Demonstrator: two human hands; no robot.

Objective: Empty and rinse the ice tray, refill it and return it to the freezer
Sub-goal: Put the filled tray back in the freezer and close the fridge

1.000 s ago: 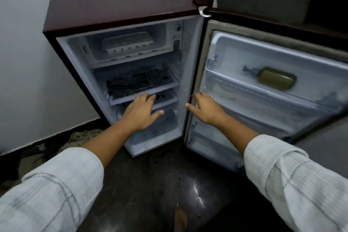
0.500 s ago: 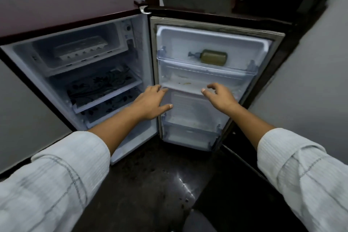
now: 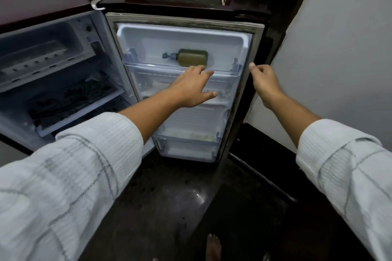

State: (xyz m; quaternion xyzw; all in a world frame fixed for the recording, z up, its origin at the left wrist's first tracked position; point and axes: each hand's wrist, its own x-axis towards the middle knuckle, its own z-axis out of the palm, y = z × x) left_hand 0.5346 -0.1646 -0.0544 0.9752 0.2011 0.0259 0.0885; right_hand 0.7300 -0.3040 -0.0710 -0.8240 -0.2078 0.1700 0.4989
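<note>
Fingers of our left hand were spread and empty, those of our right hand loosely curled on nothing, both having swung from the shelves to the door, leaving the tray in the freezer, probably for closing.

door shelf — olive bottle lying flat | dark floor — glossy
</note>
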